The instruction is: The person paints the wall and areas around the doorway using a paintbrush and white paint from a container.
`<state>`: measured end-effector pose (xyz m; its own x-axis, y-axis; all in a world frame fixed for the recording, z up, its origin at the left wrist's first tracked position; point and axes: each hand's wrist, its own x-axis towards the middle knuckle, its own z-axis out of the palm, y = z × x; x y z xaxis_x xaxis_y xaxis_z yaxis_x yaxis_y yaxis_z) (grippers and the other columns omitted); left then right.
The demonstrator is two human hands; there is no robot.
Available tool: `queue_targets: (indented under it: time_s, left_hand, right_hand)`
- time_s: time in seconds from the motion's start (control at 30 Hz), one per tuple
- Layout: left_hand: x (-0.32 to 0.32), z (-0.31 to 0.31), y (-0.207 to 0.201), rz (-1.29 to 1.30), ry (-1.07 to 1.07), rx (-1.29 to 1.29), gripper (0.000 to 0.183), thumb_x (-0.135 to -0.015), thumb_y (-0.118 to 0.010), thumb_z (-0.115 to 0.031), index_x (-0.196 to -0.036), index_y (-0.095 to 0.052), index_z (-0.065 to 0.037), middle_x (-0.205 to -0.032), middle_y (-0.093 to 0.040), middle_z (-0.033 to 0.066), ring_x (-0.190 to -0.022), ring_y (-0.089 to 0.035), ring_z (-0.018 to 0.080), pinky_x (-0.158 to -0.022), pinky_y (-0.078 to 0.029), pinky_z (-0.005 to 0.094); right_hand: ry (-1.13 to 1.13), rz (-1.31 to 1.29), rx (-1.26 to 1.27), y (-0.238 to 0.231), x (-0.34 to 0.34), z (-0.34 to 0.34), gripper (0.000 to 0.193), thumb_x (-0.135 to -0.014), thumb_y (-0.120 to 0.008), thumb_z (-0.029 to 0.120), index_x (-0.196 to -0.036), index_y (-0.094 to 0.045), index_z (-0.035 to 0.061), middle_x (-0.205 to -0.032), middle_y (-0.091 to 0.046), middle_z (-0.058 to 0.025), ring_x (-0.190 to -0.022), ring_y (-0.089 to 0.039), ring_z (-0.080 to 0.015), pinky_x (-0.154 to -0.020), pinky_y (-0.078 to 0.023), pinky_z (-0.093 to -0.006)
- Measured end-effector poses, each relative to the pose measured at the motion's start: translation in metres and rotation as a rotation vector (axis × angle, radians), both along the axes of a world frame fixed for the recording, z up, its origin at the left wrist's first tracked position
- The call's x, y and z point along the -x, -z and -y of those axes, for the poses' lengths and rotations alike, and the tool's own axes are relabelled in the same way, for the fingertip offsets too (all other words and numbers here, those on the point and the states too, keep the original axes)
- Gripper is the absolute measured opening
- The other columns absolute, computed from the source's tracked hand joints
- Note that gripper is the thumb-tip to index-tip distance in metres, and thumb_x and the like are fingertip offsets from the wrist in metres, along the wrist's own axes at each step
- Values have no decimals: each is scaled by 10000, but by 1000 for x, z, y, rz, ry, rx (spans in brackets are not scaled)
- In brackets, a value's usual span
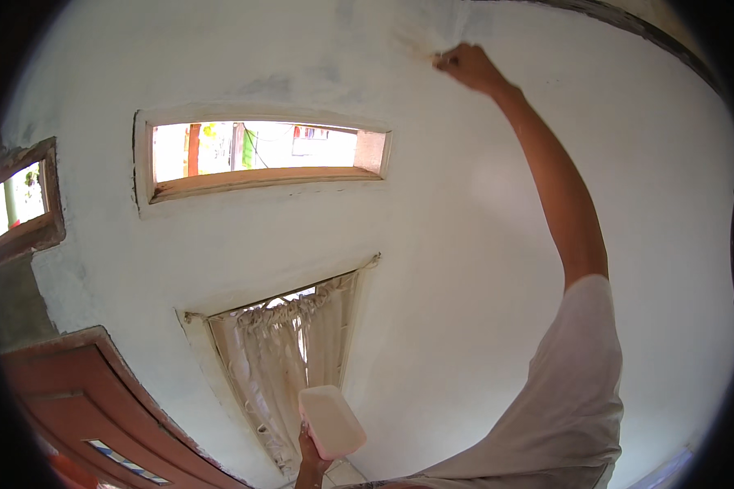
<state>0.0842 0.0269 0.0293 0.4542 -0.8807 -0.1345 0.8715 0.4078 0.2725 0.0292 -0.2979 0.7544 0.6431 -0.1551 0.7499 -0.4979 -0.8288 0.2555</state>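
My right hand is raised high, its arm stretched up along the wall. Its fingers are closed on a paintbrush, whose pale bristles are smeared by motion at the upper wall, near greyish patches. Low in the view, my left hand grips the side of a pinkish rectangular plastic tub with an off-white face showing; I cannot tell how full it is. The tub is held in front of the curtain, well below the brush.
A narrow window opening with a wooden frame lies left of my raised arm. Below it hangs a beige curtain on a string. A reddish-brown door stands at lower left, under a smaller window frame.
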Motion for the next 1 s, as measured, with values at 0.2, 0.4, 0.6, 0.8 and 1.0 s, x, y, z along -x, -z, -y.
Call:
queue_targets:
  time_s: [0.2,0.4,0.6,0.8,1.0]
  left_hand:
    - [1,18,22,9,47,43,559,-987,-443,-515,-1369,-488,-110,-1277,-606,101,-1147,-610,313,-965,-509,529]
    - [12,23,-1,-24,70,70,503,-1010,-402,-514,-1323,-527,-140,-1220,-626,69,-1108,-623,294,-945,-518,507]
    - [17,20,-1,-12,34,50,494,-1008,-424,-502,-1326,-521,-137,-1227,-622,73,-1104,-625,295,-943,-518,517]
    - [20,23,-1,-11,44,68,488,-999,-455,-487,-1326,-515,-130,-1226,-620,77,-1103,-626,296,-938,-524,515]
    - [9,25,22,23,21,56,532,-978,-480,-504,-1345,-503,-120,-1246,-613,90,-1129,-615,302,-959,-514,518]
  right_hand:
    - [91,-292,-211,96,56,-7,366,-897,-656,340,-1108,-731,50,-1147,-661,-186,-1035,-625,-333,-918,-496,-430]
    - [57,-190,-151,15,61,25,337,-889,-707,332,-1057,-756,44,-1062,-728,-169,-906,-684,-269,-824,-528,-351]
    - [21,282,180,-94,47,35,429,-854,-689,367,-984,-721,-40,-1000,-702,-258,-917,-677,-380,-788,-541,-465]
    - [34,74,342,-62,21,61,353,-901,-671,317,-1130,-735,56,-930,-731,-187,-791,-702,-278,-767,-552,-386]
    - [-17,-189,230,79,40,41,296,-896,-661,291,-1017,-752,37,-977,-721,-182,-908,-678,-347,-852,-525,-421]
